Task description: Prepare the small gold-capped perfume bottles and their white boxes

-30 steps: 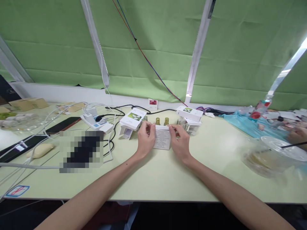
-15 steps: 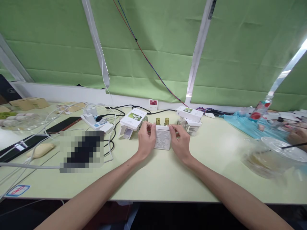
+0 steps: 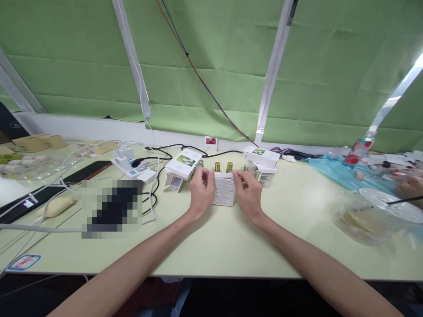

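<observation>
A small white box (image 3: 224,192) with fine print on its front stands upright on the table between my hands. My left hand (image 3: 201,192) pinches its upper left corner, and my right hand (image 3: 249,193) pinches the upper right one. Just behind the box two gold caps (image 3: 217,167) show, their lower parts hidden by it. Left of my left hand, a white carton with a flower picture (image 3: 183,162) lies on an open box (image 3: 173,181). Another such carton (image 3: 261,156) rests on a white box (image 3: 267,175) beyond my right hand.
White cables and a power strip (image 3: 127,165) spread over the left side, near phones (image 3: 87,171) and a beige mouse-shaped object (image 3: 57,207). On the right are a clear lidded container (image 3: 363,220), a blue plastic sheet (image 3: 340,169) and part of another person's hand (image 3: 410,187).
</observation>
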A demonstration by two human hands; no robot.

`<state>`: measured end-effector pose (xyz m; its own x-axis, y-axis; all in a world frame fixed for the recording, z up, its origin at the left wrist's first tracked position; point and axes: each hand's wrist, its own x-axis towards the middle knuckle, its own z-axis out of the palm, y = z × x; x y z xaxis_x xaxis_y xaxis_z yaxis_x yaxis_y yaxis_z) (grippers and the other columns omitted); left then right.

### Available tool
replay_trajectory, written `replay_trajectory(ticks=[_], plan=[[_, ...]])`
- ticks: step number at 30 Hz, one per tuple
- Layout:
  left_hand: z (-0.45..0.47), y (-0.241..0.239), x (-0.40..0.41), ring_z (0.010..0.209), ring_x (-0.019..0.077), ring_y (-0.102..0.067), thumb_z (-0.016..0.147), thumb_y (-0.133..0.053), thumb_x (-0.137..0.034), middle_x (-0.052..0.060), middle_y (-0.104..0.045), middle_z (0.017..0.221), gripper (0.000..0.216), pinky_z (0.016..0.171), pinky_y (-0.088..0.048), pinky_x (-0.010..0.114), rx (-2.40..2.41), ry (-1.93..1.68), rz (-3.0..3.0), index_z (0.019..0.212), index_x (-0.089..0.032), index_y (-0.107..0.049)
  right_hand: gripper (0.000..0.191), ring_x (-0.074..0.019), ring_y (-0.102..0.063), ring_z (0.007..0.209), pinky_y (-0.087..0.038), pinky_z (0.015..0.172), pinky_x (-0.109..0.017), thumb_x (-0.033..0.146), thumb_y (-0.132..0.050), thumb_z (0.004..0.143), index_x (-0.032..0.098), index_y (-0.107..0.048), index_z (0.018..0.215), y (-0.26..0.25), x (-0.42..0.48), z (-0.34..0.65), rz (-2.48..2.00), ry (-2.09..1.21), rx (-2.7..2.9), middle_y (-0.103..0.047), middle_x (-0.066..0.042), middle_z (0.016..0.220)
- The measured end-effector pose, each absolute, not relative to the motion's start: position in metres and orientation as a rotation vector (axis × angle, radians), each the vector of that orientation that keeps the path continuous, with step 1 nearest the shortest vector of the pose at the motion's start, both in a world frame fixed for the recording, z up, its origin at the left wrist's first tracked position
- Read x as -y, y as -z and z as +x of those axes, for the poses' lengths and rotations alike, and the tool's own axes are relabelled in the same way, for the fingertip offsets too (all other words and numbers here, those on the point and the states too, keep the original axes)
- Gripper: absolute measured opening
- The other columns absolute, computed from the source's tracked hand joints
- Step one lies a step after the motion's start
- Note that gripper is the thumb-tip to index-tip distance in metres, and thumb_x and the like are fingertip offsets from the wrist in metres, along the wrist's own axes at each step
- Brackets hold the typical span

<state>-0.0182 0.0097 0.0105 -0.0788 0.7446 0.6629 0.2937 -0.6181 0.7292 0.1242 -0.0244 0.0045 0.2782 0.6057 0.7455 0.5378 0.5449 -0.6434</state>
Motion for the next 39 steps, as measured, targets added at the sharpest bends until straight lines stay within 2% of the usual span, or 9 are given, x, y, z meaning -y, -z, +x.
replay_trajectory(ticks=[9, 24, 32, 39], plan=[[-0.0183, -0.0126, -0.0089, 0.062, 0.0128, -0.045, 0.095, -0.054, -0.041, -0.002, -0.048, 0.070, 0.028, 0.059, -0.037, 0.026, -1.059, -1.758, 1.802, 0.076, -0.022, -0.045, 0.029, -0.0168, -0.063, 0.077, -0.047, 0.057, -0.028, 0.037, -0.047, 0.100, 0.020, -0.071, 0.094, -0.0038, 0.0243, 0.1249, -1.082, -0.041, 1.386, -0.071, -0.006, 0.090], [-0.0190, -0.0132, -0.0102, 0.062, 0.0129, -0.044, 0.094, -0.052, -0.031, -0.002, -0.046, 0.068, 0.024, 0.059, -0.036, 0.026, -1.073, -1.741, 1.863, 0.075, -0.022, -0.042, 0.029, -0.0179, -0.064, 0.083, -0.049, 0.057, -0.029, 0.035, -0.046, 0.100, 0.020, -0.070, 0.094, -0.0032, 0.0279, 0.1233, -1.056, -0.029, 1.415, -0.071, -0.007, 0.095], [-0.0192, -0.0130, -0.0105, 0.061, 0.0127, -0.041, 0.093, -0.052, -0.029, -0.003, -0.044, 0.067, 0.023, 0.059, -0.035, 0.027, -1.060, -1.744, 1.896, 0.074, -0.022, -0.041, 0.028, -0.0184, -0.066, 0.085, -0.050, 0.061, -0.029, 0.033, -0.046, 0.101, 0.020, -0.070, 0.094, -0.0041, 0.0290, 0.1225, -1.043, -0.042, 1.411, -0.072, -0.007, 0.097], [-0.0192, -0.0112, -0.0103, 0.061, 0.0125, -0.041, 0.093, -0.052, -0.027, -0.003, -0.043, 0.068, 0.023, 0.059, -0.035, 0.027, -1.058, -1.751, 1.902, 0.074, -0.022, -0.040, 0.027, -0.0191, -0.066, 0.089, -0.052, 0.072, -0.032, 0.032, -0.045, 0.101, 0.021, -0.070, 0.095, -0.0024, 0.0279, 0.1231, -1.043, -0.047, 1.412, -0.073, -0.007, 0.099]])
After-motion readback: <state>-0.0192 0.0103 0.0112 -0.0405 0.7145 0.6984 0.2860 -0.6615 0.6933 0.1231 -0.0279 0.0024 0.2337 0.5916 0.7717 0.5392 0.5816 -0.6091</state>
